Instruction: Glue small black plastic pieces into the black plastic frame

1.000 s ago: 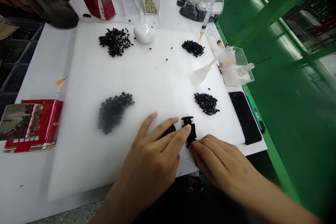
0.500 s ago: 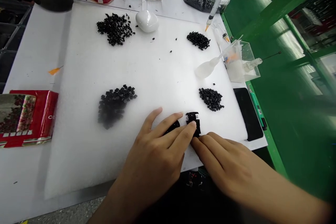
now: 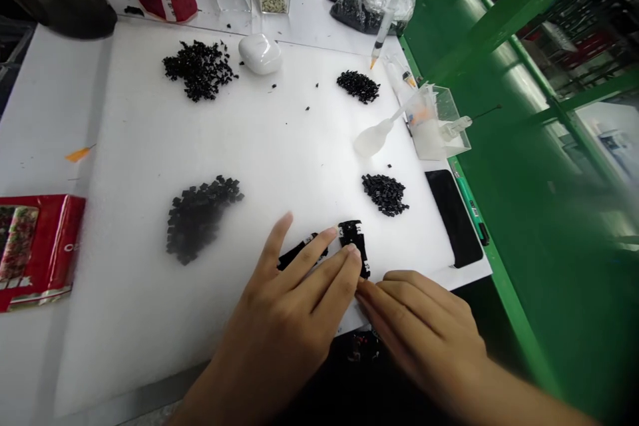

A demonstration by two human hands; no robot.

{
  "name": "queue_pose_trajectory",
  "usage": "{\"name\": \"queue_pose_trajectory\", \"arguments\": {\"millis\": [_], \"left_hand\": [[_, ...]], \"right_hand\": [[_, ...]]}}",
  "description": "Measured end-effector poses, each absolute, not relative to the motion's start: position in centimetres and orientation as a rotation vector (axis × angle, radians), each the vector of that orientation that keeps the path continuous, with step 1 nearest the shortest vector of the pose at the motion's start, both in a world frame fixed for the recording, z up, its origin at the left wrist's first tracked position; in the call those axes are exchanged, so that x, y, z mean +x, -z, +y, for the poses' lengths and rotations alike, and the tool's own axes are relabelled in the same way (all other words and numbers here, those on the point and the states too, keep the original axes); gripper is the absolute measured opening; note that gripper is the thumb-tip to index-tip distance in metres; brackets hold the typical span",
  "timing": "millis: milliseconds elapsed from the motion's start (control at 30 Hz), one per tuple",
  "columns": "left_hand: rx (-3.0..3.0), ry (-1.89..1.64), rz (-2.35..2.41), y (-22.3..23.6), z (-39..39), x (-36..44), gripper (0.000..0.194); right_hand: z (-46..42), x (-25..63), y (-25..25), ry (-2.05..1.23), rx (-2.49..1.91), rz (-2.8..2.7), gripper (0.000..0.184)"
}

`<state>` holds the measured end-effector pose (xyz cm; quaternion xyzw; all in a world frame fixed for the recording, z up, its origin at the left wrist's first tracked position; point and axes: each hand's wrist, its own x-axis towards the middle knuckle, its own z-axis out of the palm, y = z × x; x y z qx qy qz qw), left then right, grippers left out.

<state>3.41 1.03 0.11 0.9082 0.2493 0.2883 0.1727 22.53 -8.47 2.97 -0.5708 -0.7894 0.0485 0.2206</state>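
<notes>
Two black strips of small linked pieces with white marks lie on the white foam sheet (image 3: 124, 226) near its front edge. My left hand (image 3: 284, 319) is spread over the nearer end of them, its fingertips on or just beside the upright strip (image 3: 353, 246) and the slanted strip (image 3: 299, 251). My right hand (image 3: 419, 323) lies flat with its fingers together, the fingertips at the lower end of the upright strip. Neither hand clearly grips anything. Part of the slanted strip is hidden under my left fingers.
Several heaps of small black blocks (image 3: 385, 194) lie on the sheet, with a larger heap (image 3: 200, 219) to the left. Behind stand a white earbud case (image 3: 259, 54), a syringe (image 3: 387, 13), a squeeze bottle (image 3: 373, 138) and a clear box (image 3: 439, 125). A green frame edge runs along the right.
The whole view has shifted, with the sheet sliding left and up. The slanted strip shows more of its length as my left fingers lift off it. My right hand has drawn slightly back.
</notes>
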Motion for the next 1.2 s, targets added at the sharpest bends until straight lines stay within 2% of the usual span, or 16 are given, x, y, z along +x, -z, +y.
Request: {"name": "queue_pose_trajectory", "arguments": {"millis": [67, 200, 567, 800, 1200], "left_hand": [[2.588, -0.819, 0.684, -0.1, 1.1, 3.4, 0.034], [2.583, -0.818, 0.645, -0.3, 1.3, 3.4, 0.034], [2.578, -0.871, 0.641, -0.8, 1.4, 3.5, 0.033], [2.564, -0.845, 0.649, -0.9, 1.4, 3.5, 0.033], [2.544, -0.831, 0.638, -0.9, 1.5, 3.3, 0.035]], "right_hand": [[-7.7, 23.3, -2.9, -0.182, -1.691, -1.956, 0.024], [-5.2, 25.6, -2.4, 0.000, -1.915, -1.792, 0.015], [-3.0, 26.7, -2.3, -0.018, -1.842, -1.964, 0.013], [-1.9, 27.3, -3.0, -0.206, -1.981, -1.975, 0.007], [-5.0, 27.2, -2.7, -0.138, -1.940, -1.973, 0.006]]}}
